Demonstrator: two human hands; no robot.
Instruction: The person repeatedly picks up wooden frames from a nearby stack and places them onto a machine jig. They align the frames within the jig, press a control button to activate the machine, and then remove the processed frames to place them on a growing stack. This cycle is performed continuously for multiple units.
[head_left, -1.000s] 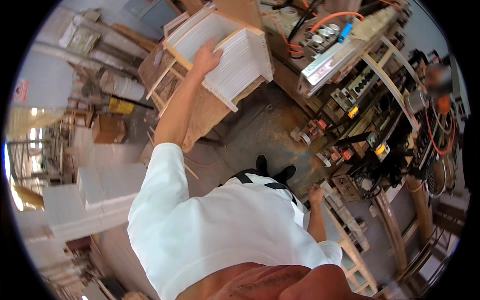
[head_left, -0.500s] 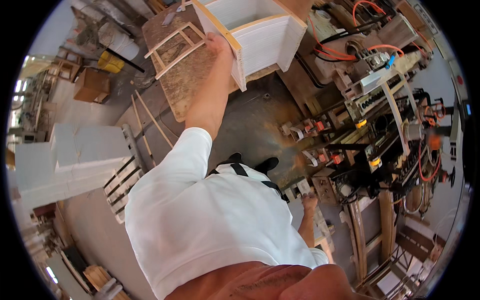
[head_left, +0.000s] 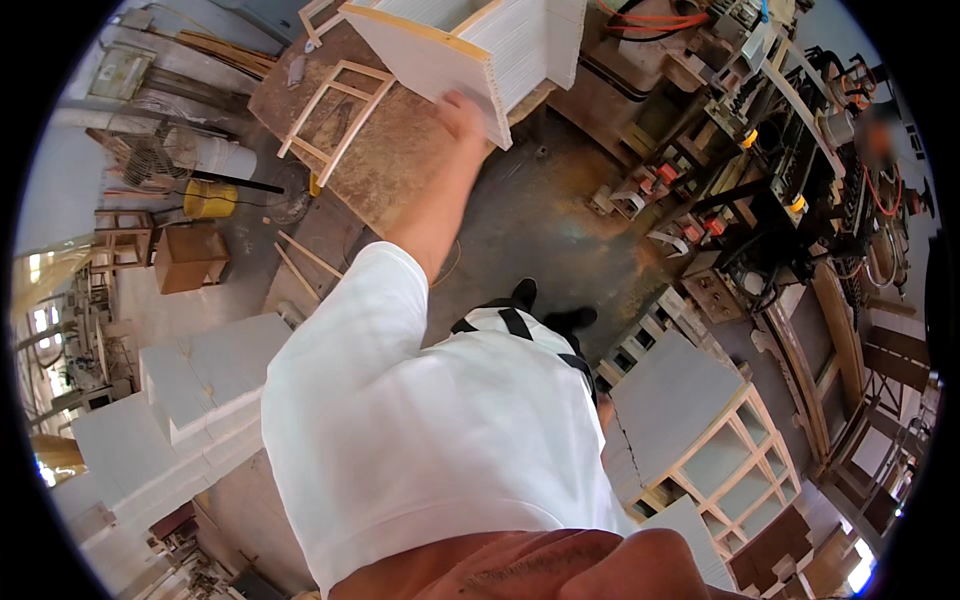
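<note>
My left hand [head_left: 461, 116] is stretched out beside the outer face of a white, box-like cabinet carcass [head_left: 425, 62] with raw wood edges. Its fingers, slightly blurred, look loosely extended with nothing held in them; whether they touch the panel cannot be told. The carcass stands on a worn wooden worktable [head_left: 385, 180]. On the same table, left of the carcass, lies a light wooden frame [head_left: 338, 112] with crossbars. Down at my right side only a sliver of my right hand [head_left: 605, 410] shows past my shirt, near a stack of grey panels [head_left: 672, 385]; its fingers are hidden.
Right of me, open wooden frames [head_left: 735, 455] stand beside the grey panels. Machinery [head_left: 790, 170] with hoses and clamps fills the far right. White panel stacks [head_left: 215, 375], a cardboard-brown box [head_left: 190, 258], a yellow bucket [head_left: 210, 198] and a fan [head_left: 145, 155] stand left.
My left hand has let go of the carcass's front edge and moved down along its outer side. My view has turned, bringing the grey panels and frames at right into sight; my right hand is now mostly hidden.
</note>
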